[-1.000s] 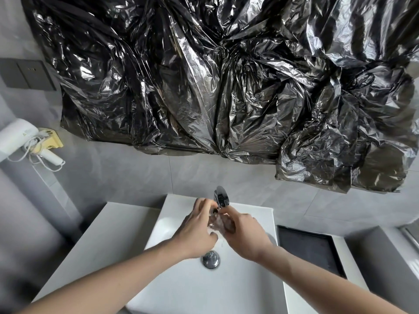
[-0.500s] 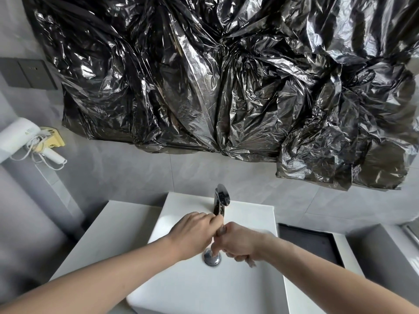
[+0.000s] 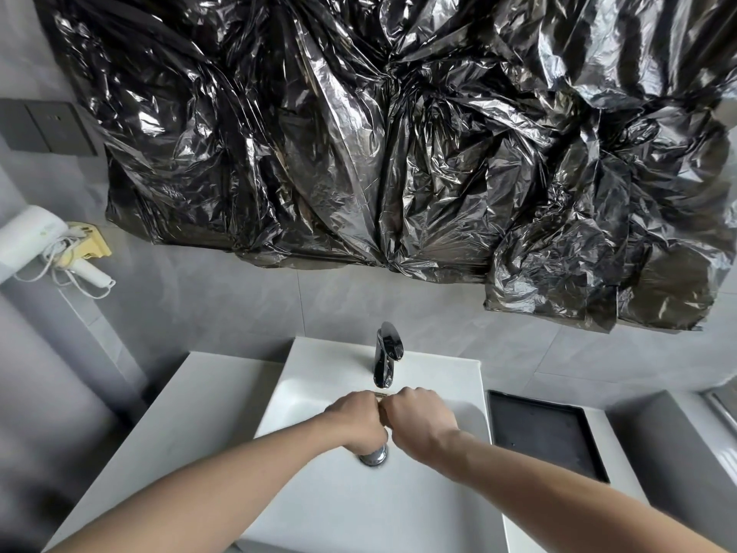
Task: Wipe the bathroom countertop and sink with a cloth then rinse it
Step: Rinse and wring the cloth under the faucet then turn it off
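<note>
Head view: over the sink's drain, left hand and right hand, apart under the tap a second ago, now press together as fists, wringing a barely visible cloth, so rinsing seems nearly done.

One head cam only: scene viewed from above, facing fwd & down, close over the sink; wall seen behind it.
</note>
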The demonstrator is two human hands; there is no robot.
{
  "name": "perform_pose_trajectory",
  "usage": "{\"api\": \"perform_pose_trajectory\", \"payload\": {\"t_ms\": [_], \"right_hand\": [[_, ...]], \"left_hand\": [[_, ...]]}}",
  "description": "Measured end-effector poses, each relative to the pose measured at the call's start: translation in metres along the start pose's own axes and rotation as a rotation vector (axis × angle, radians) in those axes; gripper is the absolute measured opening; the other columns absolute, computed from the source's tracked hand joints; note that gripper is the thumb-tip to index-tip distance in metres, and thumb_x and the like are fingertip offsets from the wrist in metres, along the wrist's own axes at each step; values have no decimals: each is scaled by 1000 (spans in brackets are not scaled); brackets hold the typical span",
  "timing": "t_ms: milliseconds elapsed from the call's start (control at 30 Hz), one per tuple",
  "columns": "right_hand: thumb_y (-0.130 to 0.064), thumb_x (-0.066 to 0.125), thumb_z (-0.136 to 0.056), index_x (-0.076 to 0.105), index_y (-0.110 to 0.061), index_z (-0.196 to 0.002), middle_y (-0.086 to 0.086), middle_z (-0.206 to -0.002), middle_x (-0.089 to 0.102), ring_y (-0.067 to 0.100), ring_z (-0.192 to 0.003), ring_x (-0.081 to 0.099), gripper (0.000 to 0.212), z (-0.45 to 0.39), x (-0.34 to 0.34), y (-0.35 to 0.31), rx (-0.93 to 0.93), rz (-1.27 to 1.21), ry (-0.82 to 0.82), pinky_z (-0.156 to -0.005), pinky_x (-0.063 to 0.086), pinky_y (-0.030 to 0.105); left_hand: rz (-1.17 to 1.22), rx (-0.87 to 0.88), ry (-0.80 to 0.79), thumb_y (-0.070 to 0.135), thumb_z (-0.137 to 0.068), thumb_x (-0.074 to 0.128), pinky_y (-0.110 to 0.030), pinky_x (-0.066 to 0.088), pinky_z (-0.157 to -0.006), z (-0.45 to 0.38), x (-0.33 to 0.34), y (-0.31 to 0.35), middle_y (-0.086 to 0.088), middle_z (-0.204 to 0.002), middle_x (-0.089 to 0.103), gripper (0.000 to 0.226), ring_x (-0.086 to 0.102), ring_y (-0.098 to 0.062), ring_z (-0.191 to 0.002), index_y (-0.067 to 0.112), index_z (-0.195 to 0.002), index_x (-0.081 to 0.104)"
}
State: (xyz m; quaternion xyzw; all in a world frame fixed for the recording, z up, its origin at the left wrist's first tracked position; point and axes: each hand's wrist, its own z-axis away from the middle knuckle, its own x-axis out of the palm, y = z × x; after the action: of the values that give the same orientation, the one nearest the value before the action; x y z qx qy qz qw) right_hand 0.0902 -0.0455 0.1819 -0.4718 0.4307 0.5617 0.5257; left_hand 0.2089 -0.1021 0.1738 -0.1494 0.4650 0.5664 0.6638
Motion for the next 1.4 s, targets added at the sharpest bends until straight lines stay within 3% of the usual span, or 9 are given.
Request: {"api": "perform_pose_trajectory", "payload": {"t_ms": [200, 333, 467, 567, 667, 833, 1100, 1233, 1400], "right_hand": [[0, 49, -80, 71, -30, -104, 4, -101, 74, 36, -91, 67, 44, -8, 9, 9, 37, -89, 77, -72, 43, 38], [-3, 48, -75, 50, -16, -68, 2, -71, 56, 29, -68, 52, 15, -13, 1, 18, 259, -439, 18, -58, 41, 32], [-6, 72, -75, 41, -20, -66, -2, -55, 38, 16, -45, 33, 35, -9, -16, 24, 341, -850, -226, -31, 28, 22], [-8, 74, -76, 33, -24, -61, -5, -49, 30, 13, -38, 21, 47, 5, -27, 21, 255, -1036, -510, -34, 24, 16], [-4, 65, -78, 37, -23, -63, -5, -49, 32, 15, -43, 25, 38, 9, -21, 10, 214, -878, -445, -31, 26, 19], [-7, 46, -81, 38, -18, -60, -1, -62, 39, 29, -66, 36, 24, 12, 3, -9, 144, -426, -167, -48, 29, 31], [-3, 49, -83, 43, -26, -62, 12, -93, 67, 35, -81, 48, 31, 12, 9, -2, 128, -220, -4, -71, 35, 34], [-7, 51, -82, 72, -29, -94, 9, -104, 75, 40, -92, 62, 33, 6, 19, 7, 58, -187, 69, -72, 36, 34], [-12, 51, -83, 70, -25, -94, 9, -97, 75, 41, -82, 59, 25, -1, 28, 14, -10, -120, 110, -69, 38, 37]], "left_hand": [[108, 85, 102, 10, -71, 48, -31, 31, -51, 4, 2, -6, 3, -71, 51, 12, 47, -25, -67, 19, -68, 41], [25, 295, 442, 14, -74, 57, -36, 48, -82, 12, 7, -15, 11, -126, 52, 50, 54, -19, -113, 32, -119, 42], [-267, 644, 593, 9, -75, 60, -30, 44, -99, 13, 8, -25, 11, -147, 36, 89, 41, -14, -123, 33, -152, 22], [-391, 659, 625, 15, -71, 66, -31, 48, -82, 7, 4, -29, 7, -116, 52, 65, 53, -17, -102, 26, -131, 44], [-591, 588, 603, 16, -62, 77, -30, 43, -62, 9, -4, -21, 8, -82, 63, 42, 63, -18, -73, 24, -95, 52], [-732, 390, 366, -5, -84, 51, -37, 37, -71, 14, -11, -3, -13, -107, 73, 31, 68, -38, -98, 12, -104, 67], [-268, 101, 270, 4, -76, 58, -32, 40, -66, 7, 10, 0, -6, -85, 61, 18, 59, -33, -81, 21, -76, 56], [47, -15, 117, 8, -75, 53, -28, 32, -48, -4, 22, 0, 4, -69, 48, 16, 56, -34, -70, 19, -68, 44], [321, 6, -7, 6, -68, 47, -32, 18, -53, -10, 31, -7, 4, -65, 29, 23, 24, -21, -66, 18, -58, 30]]}}
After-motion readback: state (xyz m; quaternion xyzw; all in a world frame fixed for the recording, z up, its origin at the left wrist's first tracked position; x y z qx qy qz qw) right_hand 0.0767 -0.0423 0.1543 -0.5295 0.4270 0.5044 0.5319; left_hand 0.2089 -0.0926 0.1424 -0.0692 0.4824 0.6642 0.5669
